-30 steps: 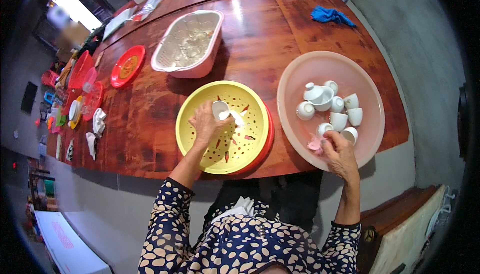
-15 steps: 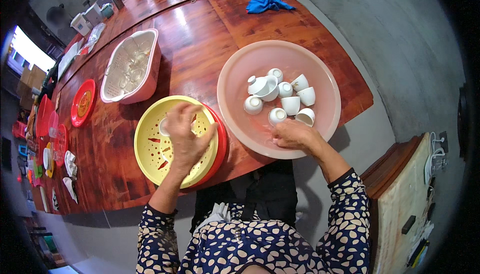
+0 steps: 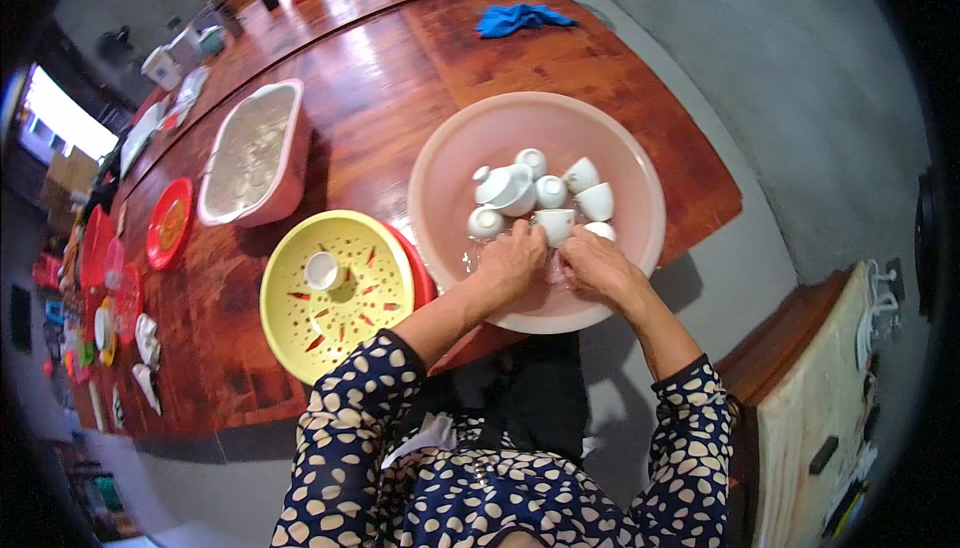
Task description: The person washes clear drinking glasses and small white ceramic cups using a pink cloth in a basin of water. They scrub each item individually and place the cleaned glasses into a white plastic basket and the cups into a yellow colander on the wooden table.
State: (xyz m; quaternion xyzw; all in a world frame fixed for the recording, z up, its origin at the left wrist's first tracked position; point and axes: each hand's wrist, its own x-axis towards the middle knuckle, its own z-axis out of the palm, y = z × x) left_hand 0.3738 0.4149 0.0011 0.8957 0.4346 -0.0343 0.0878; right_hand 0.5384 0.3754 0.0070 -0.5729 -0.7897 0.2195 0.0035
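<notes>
In a wide pink basin [image 3: 640, 148], several small white cups [image 3: 551, 191] lie in water, some upside down and some on their sides. A white lidded piece [image 3: 492, 185] leans on a white bowl [image 3: 519, 195] among them. My left hand [image 3: 514, 260] is in the near part of the basin, fingers bent and closed beside a patterned white cup [image 3: 554, 225]. Close to it, my right hand [image 3: 602, 270] also has its fingers curled down. What either holds is hidden. One white cup [image 3: 322, 270] stands in the yellow colander [image 3: 282, 323] to the left.
A red basin [image 3: 425, 283] shows under the colander. Behind it stands a pink basket [image 3: 285, 188] with clear glassware. A red plate [image 3: 170, 224] lies further left, a blue cloth [image 3: 522, 20] at the table's far side. A wooden cabinet [image 3: 800, 348] stands at right.
My left hand has moved from the colander to the basin, leaving a white cup standing in the colander. My right hand has stayed in the basin, now close beside the left.
</notes>
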